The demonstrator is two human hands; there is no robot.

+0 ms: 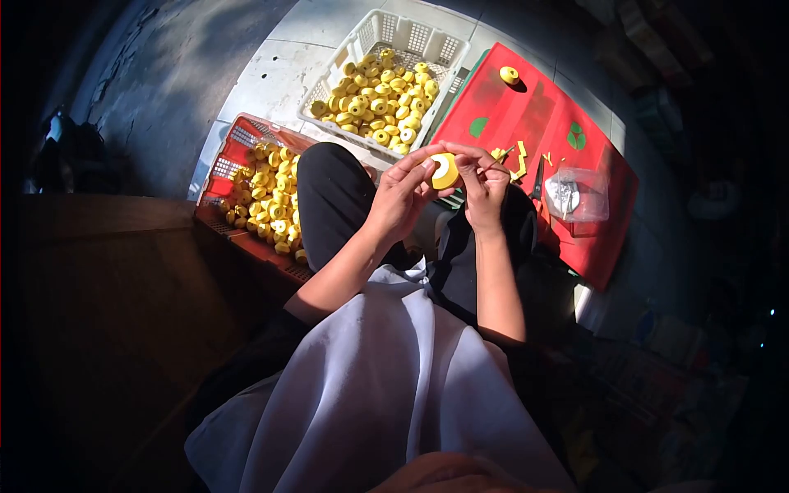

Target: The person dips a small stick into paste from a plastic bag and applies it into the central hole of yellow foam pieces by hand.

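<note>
Above my knees, a yellow wheel-like piece (446, 174) with a white disc on its face is held between both hands. My left hand (398, 191) grips its left side, thumb on the near face and fingers over the top. My right hand (485, 187) pinches its right edge with thumb and fingers. A thin dark sliver pokes out beside the right fingers; I cannot tell whether that hand holds it. Just beyond the right hand, yellow strips (519, 160) lie on a red table (526, 111).
A white crate (333, 70) of similar yellow pieces stands ahead; a red crate (222, 182) holds more at the left. On the table are a single yellow piece (509, 75), dark-handled scissors (539, 177) and a clear plastic bag (588, 195). A brown wooden surface (115, 279) lies at left.
</note>
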